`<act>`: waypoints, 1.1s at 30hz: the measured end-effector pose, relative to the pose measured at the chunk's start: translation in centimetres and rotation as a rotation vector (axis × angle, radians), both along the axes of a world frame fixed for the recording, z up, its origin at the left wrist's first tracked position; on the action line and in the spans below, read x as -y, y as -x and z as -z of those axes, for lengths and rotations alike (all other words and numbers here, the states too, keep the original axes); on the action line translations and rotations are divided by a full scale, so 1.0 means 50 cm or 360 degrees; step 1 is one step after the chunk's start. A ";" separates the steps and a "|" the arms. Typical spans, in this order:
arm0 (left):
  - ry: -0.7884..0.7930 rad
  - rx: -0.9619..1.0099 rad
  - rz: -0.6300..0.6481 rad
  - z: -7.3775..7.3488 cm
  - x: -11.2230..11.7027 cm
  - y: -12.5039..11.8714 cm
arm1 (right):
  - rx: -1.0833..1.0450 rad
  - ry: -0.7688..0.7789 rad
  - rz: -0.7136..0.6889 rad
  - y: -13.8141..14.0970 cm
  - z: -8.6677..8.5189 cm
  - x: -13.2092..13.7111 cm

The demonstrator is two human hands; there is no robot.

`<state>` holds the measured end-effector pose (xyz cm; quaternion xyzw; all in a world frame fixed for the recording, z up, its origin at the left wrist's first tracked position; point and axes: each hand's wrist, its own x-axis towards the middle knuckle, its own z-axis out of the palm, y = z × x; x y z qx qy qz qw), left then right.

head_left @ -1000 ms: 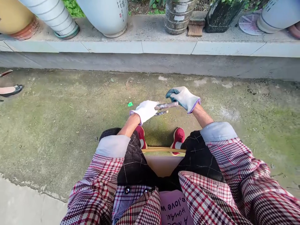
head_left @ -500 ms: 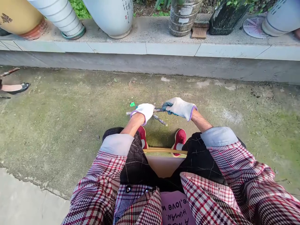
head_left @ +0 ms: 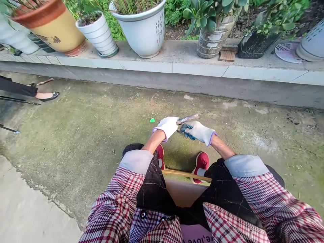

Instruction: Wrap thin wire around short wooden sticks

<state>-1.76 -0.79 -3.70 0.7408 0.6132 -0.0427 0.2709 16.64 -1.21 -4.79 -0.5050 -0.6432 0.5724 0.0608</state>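
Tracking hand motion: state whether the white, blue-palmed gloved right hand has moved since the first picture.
Yes: the gloved right hand has come back toward the body and nearer the small green scrap on the ground.

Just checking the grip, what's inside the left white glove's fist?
A short silvery rod sticks out of the left hand's white glove. The part inside the fist is covered, so its held end can't be seen.

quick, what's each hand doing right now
left hand: closed, holding a short metal rod
right hand: holding nothing, fingers half curled beside the rod
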 end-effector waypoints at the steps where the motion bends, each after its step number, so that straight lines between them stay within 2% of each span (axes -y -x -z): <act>1: 0.0022 -0.0074 0.0028 0.003 0.002 -0.003 | 0.0006 0.0009 -0.0036 0.001 -0.007 0.005; 4: 0.0070 -0.0236 0.0117 0.010 0.009 -0.015 | 0.0142 -0.0053 -0.0106 -0.016 -0.033 0.005; 7: 0.0104 -0.0242 0.0195 0.010 0.020 -0.022 | 0.0287 -0.0238 -0.0158 -0.044 -0.050 -0.012; 10: 0.0126 -0.0194 0.0241 -0.002 0.028 -0.023 | 0.0224 -0.0432 -0.0129 -0.061 -0.056 -0.034; 13: 0.0137 -0.0086 0.0249 -0.026 0.020 -0.026 | 0.0125 -0.0356 0.0007 -0.068 -0.060 -0.055; 17: 0.0103 0.0138 0.0222 -0.058 -0.020 -0.038 | -0.0152 -0.0202 0.0355 -0.078 -0.072 -0.085; 20: 0.0100 0.0334 0.0113 -0.062 -0.052 -0.038 | -0.0328 -0.0047 0.0569 -0.085 -0.076 -0.100; 22: 0.0156 0.0510 -0.0053 -0.053 -0.069 -0.028 | -0.0314 -0.0012 0.0591 -0.079 -0.070 -0.100; 24: 0.0204 0.0565 -0.0172 -0.039 -0.080 -0.015 | -0.0192 -0.0065 0.0478 -0.063 -0.058 -0.092; 25: 0.0204 0.0493 -0.0170 -0.030 -0.084 -0.010 | -0.0098 -0.0115 0.0379 -0.054 -0.050 -0.087; 29: 0.0117 -0.0171 0.0140 0.005 -0.083 -0.016 | 0.0210 -0.0262 0.0013 -0.027 -0.030 -0.069; 31: 0.0125 -0.0306 0.0272 0.017 -0.075 -0.033 | 0.0328 -0.0359 -0.0091 -0.036 -0.030 -0.074; 33: 0.0146 -0.0301 0.0391 0.019 -0.066 -0.050 | 0.0432 -0.0501 -0.0166 -0.059 -0.035 -0.087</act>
